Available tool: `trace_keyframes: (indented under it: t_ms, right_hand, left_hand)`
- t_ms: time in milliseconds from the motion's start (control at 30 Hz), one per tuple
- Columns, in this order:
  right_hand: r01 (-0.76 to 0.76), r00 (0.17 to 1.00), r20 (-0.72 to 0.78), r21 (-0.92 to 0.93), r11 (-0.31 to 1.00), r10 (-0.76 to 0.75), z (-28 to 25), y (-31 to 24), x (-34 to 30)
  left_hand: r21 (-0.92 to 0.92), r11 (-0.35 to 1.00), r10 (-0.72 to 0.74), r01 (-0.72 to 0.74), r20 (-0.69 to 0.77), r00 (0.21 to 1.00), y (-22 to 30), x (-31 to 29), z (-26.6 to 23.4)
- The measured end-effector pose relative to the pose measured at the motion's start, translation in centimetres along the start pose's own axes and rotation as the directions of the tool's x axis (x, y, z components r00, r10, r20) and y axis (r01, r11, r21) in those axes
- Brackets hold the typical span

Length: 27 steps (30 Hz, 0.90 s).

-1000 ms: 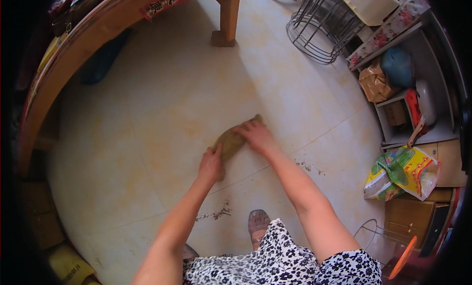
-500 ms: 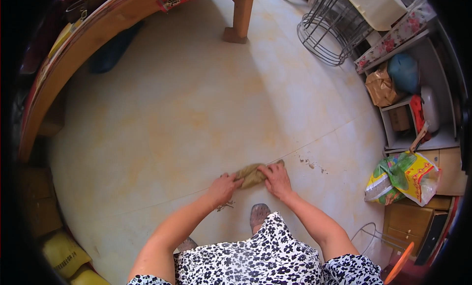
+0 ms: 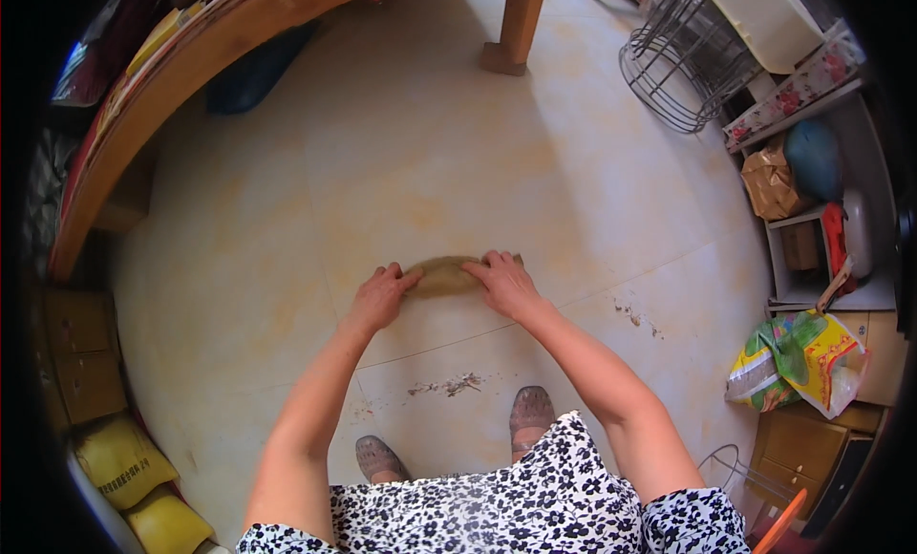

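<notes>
Along the right edge of the floor (image 3: pixel 420 162), a colourful plastic bag (image 3: pixel 793 363) sits beside a grey shelf unit (image 3: pixel 807 294) holding a crumpled brown paper bag (image 3: pixel 770 186). A wire rack (image 3: pixel 667 88) stands toward the far right corner; yellow sacks (image 3: pixel 119 466) lie near left.

Cloth (image 3: pixel 444 277): shifted off floor seam (image 3: pixel 439 345) toward 11 o'clock.
Debris pile (image 3: pixel 451 386): clearer, at cloth's 6 o'clock.
Left shoe (image 3: pixel 380 457): more visible.

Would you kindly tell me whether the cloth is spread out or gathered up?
Gathered up: the cloth forms a narrow strip between the left hand and the right hand.
</notes>
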State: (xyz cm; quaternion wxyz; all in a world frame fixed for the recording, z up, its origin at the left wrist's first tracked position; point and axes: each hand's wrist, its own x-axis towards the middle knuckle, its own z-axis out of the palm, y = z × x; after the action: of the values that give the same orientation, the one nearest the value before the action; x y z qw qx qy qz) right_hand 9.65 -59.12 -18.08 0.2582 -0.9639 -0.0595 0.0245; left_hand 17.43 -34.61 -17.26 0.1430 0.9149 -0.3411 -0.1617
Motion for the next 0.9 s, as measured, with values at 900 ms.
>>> trace_keyframes:
  t_ms: [900]
  right_hand:
    - [0.233,0.969,-0.018,-0.285,0.93,-0.248,-1.5,2.7,0.9]
  left_hand:
    - [-0.38,0.911,-0.214,0.164,-0.095,0.972,10.2,-2.0,5.1]
